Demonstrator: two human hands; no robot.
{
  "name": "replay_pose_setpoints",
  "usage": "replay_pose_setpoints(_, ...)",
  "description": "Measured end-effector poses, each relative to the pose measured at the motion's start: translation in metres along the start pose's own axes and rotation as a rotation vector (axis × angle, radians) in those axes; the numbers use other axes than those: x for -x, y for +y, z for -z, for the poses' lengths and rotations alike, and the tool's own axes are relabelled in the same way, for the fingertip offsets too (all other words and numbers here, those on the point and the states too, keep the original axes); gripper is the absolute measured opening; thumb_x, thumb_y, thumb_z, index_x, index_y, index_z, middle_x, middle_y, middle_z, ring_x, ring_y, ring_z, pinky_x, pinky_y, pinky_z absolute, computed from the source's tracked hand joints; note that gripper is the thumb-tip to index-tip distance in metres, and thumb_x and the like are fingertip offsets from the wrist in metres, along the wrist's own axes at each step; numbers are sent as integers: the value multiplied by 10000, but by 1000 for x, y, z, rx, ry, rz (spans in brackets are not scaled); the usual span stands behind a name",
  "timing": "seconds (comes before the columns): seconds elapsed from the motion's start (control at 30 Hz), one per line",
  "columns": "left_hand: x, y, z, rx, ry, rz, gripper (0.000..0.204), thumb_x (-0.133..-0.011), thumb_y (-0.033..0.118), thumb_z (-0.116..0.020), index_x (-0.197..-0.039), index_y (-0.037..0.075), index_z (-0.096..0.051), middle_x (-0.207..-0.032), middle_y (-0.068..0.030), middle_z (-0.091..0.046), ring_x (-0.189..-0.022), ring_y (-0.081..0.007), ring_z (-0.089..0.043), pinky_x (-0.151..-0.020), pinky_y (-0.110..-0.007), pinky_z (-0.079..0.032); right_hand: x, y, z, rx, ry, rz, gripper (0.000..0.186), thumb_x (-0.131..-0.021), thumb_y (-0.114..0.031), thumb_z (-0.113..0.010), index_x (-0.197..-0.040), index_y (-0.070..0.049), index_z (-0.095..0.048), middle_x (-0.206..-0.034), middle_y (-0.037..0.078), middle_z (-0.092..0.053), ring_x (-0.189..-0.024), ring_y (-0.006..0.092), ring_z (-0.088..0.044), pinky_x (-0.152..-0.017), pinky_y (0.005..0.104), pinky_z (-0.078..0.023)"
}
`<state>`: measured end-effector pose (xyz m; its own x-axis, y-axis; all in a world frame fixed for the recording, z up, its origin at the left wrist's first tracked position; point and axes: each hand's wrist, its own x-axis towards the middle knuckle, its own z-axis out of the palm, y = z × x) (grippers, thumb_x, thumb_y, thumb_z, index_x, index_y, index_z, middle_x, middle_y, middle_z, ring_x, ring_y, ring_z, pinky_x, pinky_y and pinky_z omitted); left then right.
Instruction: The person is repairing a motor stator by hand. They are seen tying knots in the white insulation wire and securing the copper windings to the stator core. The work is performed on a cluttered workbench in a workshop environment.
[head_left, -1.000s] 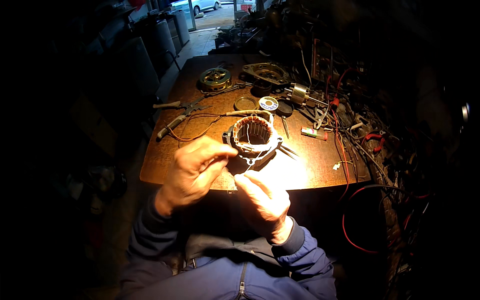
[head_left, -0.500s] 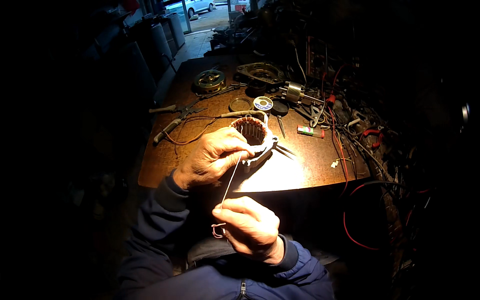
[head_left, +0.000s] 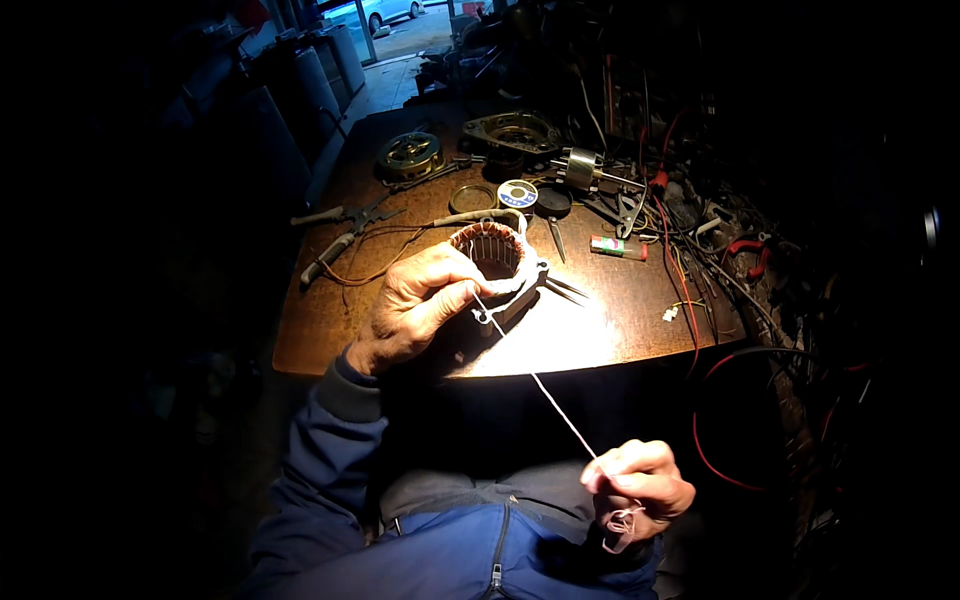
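Observation:
A motor stator (head_left: 500, 255) with a ring of copper windings stands near the front edge of the wooden bench. My left hand (head_left: 415, 305) is on its near left rim, thumb and index finger pinched on a thin white cord (head_left: 565, 417) where it meets the windings. The cord stretches taut toward the lower right to my right hand (head_left: 640, 485), which is below the bench edge with fingers closed on it and some loose loops hanging beneath.
Pliers (head_left: 340, 240) lie at left on the bench (head_left: 310, 330). Behind the stator are metal housings (head_left: 410, 153), a solder spool (head_left: 517, 194) and a rotor (head_left: 580, 168). Tangled wires and red-handled pliers (head_left: 750, 260) are at right; a doorway shows at the back.
My right hand has moved down and right, away from the stator, drawing out a longer straight length of cord. My left hand rose onto the stator's rim and stayed there.

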<state>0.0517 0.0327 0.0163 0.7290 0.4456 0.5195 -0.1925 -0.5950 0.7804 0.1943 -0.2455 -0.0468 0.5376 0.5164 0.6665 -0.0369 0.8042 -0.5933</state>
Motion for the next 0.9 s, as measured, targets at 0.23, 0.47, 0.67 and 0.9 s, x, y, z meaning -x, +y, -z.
replay_pose_setpoints(0.23, 1, -3, 1, -6, 20, 24, 103, -988, 60, -691, -1013, 1, -771, -979, -84, -700, -956, -196, -656, -904, -334, -503, -16, -40, 30, -297, -293, -118, 147, -988, -138, -763, -1026, -21, -682, -1098, 179, -674, -893, 291, -703, -771, 431, -653)
replay_pose_setpoints(0.47, 2, -5, -1, -9, 51, 47, 129, -1000, 94, -680, -1006, 5, -772, -964, -76, -700, -942, -181, -647, -884, -323, -500, -17, -54, 59, -330, -312, -32, 61, -961, -94, -779, -991, -50, -750, -979, 124, -739, -876, 251, -700, -792, 395, -624)
replay_pose_setpoints(0.67, 3, -3, -6, 86, 62, 117, 203, -1051, 187, -672, -1022, 4, -756, -989, -28, -683, -915, -111, -608, -854, -267, -480, -26, -57, 41, -304, -143, -7, 122, -974, -152, -786, -1006, -118, -674, -902, 24, -714, -963, 215, -686, -989, 420, -546)
replay_pose_setpoints(0.9, 5, -5, -6, 135, 71, 114, 197, -1063, 184, -655, -1049, 14, -754, -948, -4, -699, -898, -77, -610, -834, -236, -473, -27, -55, 31, -298, -106, -17, 127, -1090, -143, -589, -1095, -18, -606, -863, 84, -561, -609, 186, -598, -676, 400, -576)
